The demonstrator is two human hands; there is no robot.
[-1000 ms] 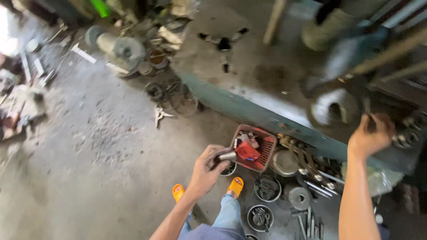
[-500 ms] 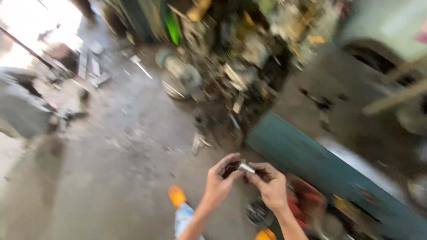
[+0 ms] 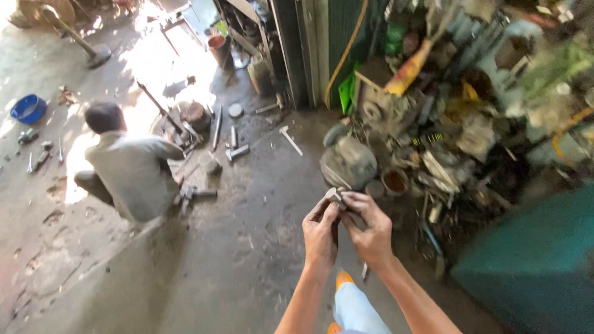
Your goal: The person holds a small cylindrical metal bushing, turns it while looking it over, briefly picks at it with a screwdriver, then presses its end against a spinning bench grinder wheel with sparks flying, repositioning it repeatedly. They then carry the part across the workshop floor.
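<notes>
Both hands meet in front of me over a stained concrete floor. My left hand (image 3: 320,234) and my right hand (image 3: 369,229) pinch a small grey metal part (image 3: 335,195) together between their fingertips. The part is short and cylindrical, and the fingers hide most of it. Below the hands I see my light blue trouser leg (image 3: 357,309) and an orange sandal (image 3: 342,279).
Another person (image 3: 127,167) squats at the left among tools on the floor. A heap of scrap machine parts (image 3: 433,136) fills the right. A teal metal bench (image 3: 532,260) stands at the lower right. A blue bowl (image 3: 28,108) sits far left.
The view has swung left and away from the bench. My right hand came off the bench and joined my left hand on the small metal part.
</notes>
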